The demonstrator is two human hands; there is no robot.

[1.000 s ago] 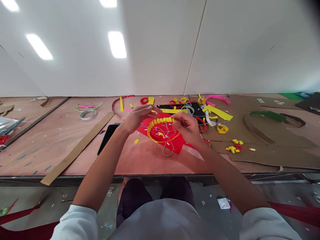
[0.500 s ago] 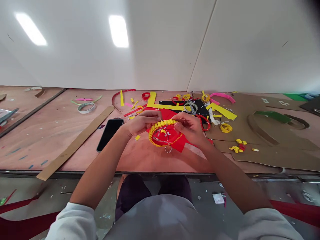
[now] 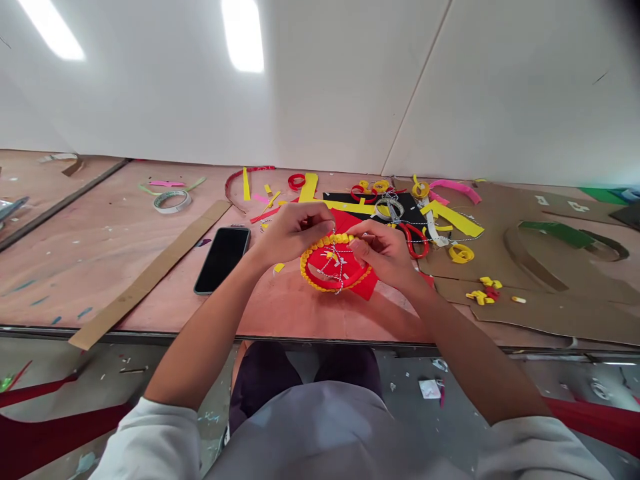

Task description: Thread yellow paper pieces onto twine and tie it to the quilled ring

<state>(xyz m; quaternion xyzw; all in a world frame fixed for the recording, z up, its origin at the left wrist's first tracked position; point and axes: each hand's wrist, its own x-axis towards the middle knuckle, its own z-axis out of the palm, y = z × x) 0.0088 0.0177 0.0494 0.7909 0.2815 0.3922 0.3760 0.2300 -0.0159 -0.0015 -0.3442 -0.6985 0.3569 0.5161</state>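
Observation:
A ring [image 3: 307,270] edged with folded yellow pieces and red on its inside is held up over the red sheet [image 3: 367,288]. My right hand [image 3: 387,252] grips its upper right rim between thumb and fingers. My left hand [image 3: 300,233] is closed in a pinch just above the top of the rim, on a black-and-white string [image 3: 341,267] that crosses the ring's middle. Small yellow and white bits show inside the ring. Part of the rim is hidden behind my right fingers.
Left of my hands lie a phone [image 3: 223,260], a cardboard strip [image 3: 155,270] and a tape roll [image 3: 172,202]. Behind them are red-handled scissors [image 3: 416,241], another tape roll [image 3: 389,210] and yellow strips [image 3: 460,221]. Cardboard [image 3: 465,273] with small yellow pieces [image 3: 481,295] is on the right.
My left hand has risen slightly from beside the rim to above it, drawing the string upward. The ring has tipped, showing more of its red inside, and the dangling string loop has gone.

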